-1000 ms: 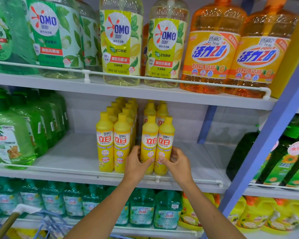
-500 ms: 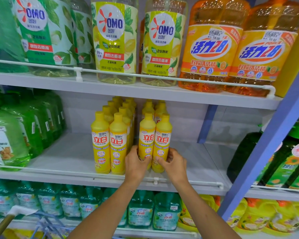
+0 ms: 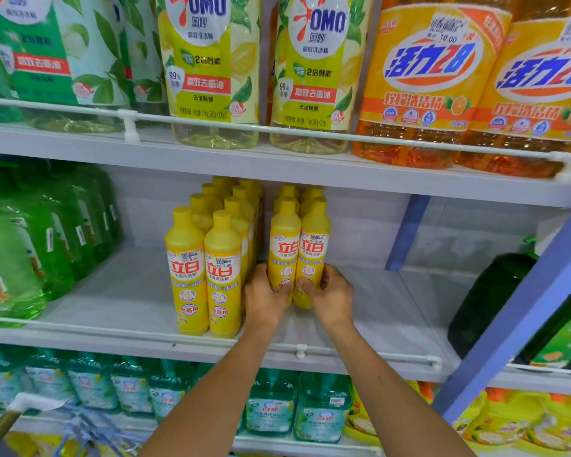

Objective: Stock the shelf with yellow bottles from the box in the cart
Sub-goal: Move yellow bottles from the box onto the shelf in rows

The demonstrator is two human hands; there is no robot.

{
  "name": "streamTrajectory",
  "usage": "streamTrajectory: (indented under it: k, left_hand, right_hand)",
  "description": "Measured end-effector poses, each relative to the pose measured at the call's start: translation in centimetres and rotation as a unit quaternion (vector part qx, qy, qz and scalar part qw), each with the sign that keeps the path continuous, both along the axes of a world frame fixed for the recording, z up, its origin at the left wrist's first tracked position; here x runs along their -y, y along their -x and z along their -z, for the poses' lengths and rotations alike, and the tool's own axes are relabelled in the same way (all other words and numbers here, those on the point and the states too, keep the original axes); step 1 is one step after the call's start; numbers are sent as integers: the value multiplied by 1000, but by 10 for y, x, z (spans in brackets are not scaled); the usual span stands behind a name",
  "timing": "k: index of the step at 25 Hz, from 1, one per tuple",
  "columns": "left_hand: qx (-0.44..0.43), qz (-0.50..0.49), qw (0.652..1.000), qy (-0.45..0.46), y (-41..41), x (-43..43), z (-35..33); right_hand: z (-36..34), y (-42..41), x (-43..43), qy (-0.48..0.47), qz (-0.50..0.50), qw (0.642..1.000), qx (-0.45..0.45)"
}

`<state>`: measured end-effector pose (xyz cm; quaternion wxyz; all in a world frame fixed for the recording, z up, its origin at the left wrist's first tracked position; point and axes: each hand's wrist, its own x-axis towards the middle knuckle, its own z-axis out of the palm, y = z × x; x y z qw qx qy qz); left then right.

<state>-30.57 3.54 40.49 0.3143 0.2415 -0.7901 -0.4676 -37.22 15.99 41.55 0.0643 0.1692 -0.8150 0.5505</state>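
Note:
Several yellow bottles stand in rows on the middle white shelf (image 3: pixel 119 301). My left hand (image 3: pixel 264 296) grips the lower part of one front yellow bottle (image 3: pixel 284 245), and my right hand (image 3: pixel 332 293) grips the yellow bottle beside it (image 3: pixel 314 242). Both bottles stand upright, pressed together, a little behind the shelf's front. Left of them a second pair of front yellow bottles (image 3: pixel 205 275) stands nearer the rail, with more behind. The cart and box are barely seen at the bottom left corner.
A white rail (image 3: pixel 370 354) runs along the shelf front. Green bottles (image 3: pixel 30 245) fill the shelf's left; a dark green bottle (image 3: pixel 488 298) stands at right past a blue post (image 3: pixel 524 308). Large bottles sit on the shelf above, teal ones below.
Both hands have slid the two held bottles back into the shelf, behind the front of the left-hand rows. The view has moved closer to the shelf.

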Motion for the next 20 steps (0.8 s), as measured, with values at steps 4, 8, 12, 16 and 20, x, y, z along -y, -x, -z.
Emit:
streamTrajectory:
  k: [4, 8, 12, 16, 20]
  left_hand:
    - [-14, 10, 1000, 5, 12, 7, 8]
    - [-18, 15, 1000, 14, 19, 9, 8]
    - [-39, 32, 999, 4, 22, 12, 10]
    - [-42, 35, 998, 17, 25, 14, 13]
    - [-33, 40, 998, 33, 28, 16, 16]
  right_hand:
    - [-2, 6, 6, -11, 7, 1000, 11]
    - [-3, 12, 10, -25, 11, 1000, 15]
    - [-1, 13, 10, -36, 15, 999, 8]
    - [0, 15, 11, -42, 16, 999, 9]
    - [2, 15, 12, -40, 21, 999, 7]
